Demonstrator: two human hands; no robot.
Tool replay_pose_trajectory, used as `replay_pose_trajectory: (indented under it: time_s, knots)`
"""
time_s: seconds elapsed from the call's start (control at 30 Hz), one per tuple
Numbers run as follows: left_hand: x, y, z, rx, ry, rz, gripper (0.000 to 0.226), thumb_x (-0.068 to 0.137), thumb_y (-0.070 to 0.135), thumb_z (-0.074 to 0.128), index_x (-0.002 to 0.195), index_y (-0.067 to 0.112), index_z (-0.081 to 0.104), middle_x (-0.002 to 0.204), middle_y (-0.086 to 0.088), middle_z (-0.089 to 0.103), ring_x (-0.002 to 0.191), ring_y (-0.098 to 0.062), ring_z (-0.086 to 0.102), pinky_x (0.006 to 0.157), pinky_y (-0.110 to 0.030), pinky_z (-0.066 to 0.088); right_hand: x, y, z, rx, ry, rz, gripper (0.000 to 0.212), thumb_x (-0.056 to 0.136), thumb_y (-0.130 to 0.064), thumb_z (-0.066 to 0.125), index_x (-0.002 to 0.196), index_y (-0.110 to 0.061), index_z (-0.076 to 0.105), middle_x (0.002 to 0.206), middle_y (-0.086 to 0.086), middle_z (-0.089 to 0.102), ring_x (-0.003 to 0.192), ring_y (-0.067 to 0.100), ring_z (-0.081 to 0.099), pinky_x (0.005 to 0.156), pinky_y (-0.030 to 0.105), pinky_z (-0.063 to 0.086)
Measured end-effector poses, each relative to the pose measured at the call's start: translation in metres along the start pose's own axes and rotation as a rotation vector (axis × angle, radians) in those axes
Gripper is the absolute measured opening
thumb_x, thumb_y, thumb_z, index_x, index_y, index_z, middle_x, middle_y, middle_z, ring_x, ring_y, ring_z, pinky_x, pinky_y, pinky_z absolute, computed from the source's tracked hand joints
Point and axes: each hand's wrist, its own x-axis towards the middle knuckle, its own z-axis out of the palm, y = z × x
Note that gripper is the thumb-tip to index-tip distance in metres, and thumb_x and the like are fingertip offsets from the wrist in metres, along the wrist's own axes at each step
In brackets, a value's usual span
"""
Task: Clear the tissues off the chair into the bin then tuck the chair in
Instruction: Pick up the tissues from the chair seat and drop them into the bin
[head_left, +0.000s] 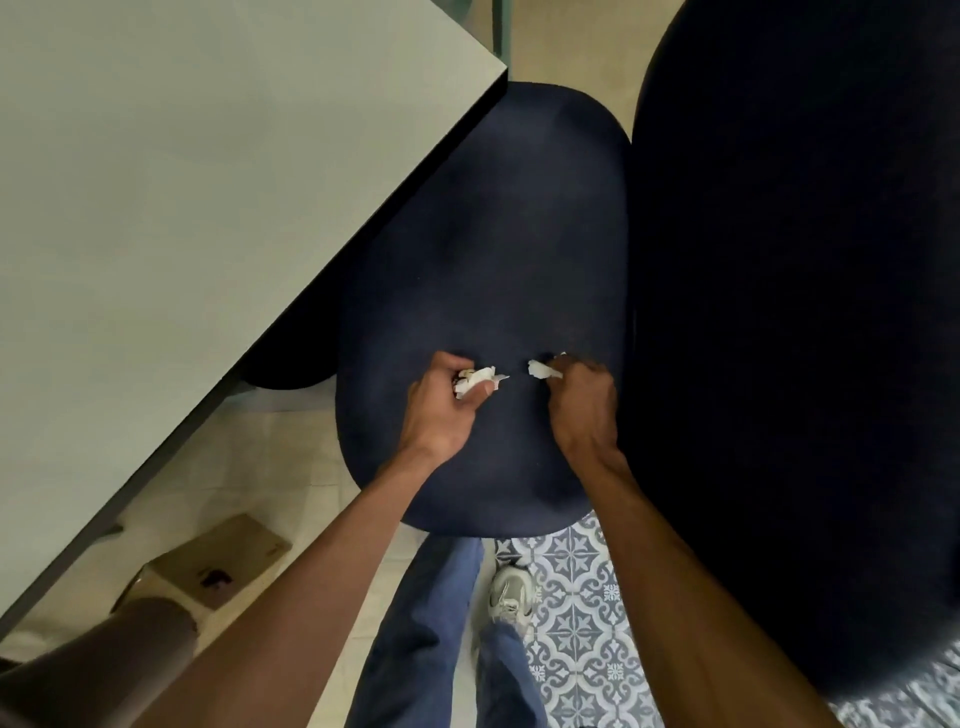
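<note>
One crumpled white tissue (475, 383) is lying half-buried in the gripping left hand (441, 413); the right hand (584, 408) is pinching a white tissue scrap (540, 370) over the navy padded chair seat (493, 234).

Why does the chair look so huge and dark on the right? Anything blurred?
Head view: the wide-angle lens swells the navy padded chair backrest at the frame edge, and it reads almost black, textureless. The crumpled white tissues in left hand and right hand look sharp; patterned floor tiles at bottom right smear.
</note>
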Motion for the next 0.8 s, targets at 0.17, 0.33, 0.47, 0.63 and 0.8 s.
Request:
replay_pose_trajectory:
  time_s: [0.17, 0.33, 0.47, 0.63, 0.8]
  knots:
    - [-0.045, -0.02, -0.015, -0.047, 0.149, 0.046, 0.033, 0.087, 0.039, 0.083, 0.116, 0.027, 0.072, 0.113, 0.005, 0.064, 0.099, -0.012, 0.068, 0.094, -0.032, 0.056, -0.071, -0.024, -0.011, 0.145, 0.058, -0.072, 0.025, 0.097, -0.006, 0.066, 0.116, -0.018, 0.077, 0.108, 0.011, 0.077, 0.101, 0.032, 0.069, 0.089, 0.034, 0.052]
    - [-0.114, -0.045, -0.029, -0.141, 0.27, 0.081, 0.025, 0.086, 0.036, 0.084, 0.109, 0.034, 0.076, 0.108, 0.007, 0.068, 0.09, -0.004, 0.069, 0.087, -0.029, 0.059, -0.149, -0.046, -0.008, 0.263, 0.069, -0.224, 0.021, 0.098, -0.011, 0.069, 0.115, -0.023, 0.071, 0.102, 0.0, 0.075, 0.097, 0.024, 0.069, 0.086, 0.038, 0.057]
    - [-0.189, -0.072, -0.045, -0.253, 0.386, 0.085, 0.018, 0.087, 0.032, 0.083, 0.103, 0.036, 0.076, 0.101, 0.01, 0.073, 0.09, -0.007, 0.07, 0.082, -0.03, 0.058, -0.216, -0.065, -0.012, 0.311, 0.04, -0.342, 0.02, 0.101, -0.017, 0.069, 0.118, -0.027, 0.07, 0.104, -0.003, 0.073, 0.095, 0.017, 0.069, 0.086, 0.037, 0.06]
    - [-0.262, -0.099, -0.069, -0.416, 0.51, 0.022, 0.018, 0.088, 0.025, 0.083, 0.105, 0.03, 0.078, 0.105, 0.011, 0.075, 0.09, -0.002, 0.071, 0.075, -0.011, 0.052, -0.274, -0.087, -0.005, 0.291, -0.018, -0.468, 0.018, 0.099, -0.029, 0.073, 0.117, -0.031, 0.069, 0.101, -0.006, 0.073, 0.089, 0.014, 0.071, 0.081, 0.038, 0.061]
    - [-0.337, -0.155, -0.109, -0.526, 0.697, -0.048, 0.021, 0.088, 0.029, 0.083, 0.109, 0.03, 0.08, 0.107, 0.014, 0.077, 0.095, -0.004, 0.071, 0.081, -0.013, 0.054, -0.343, -0.125, 0.025, 0.272, -0.105, -0.595, 0.015, 0.099, -0.028, 0.075, 0.113, -0.03, 0.07, 0.099, -0.005, 0.074, 0.08, 0.005, 0.068, 0.077, 0.023, 0.055]
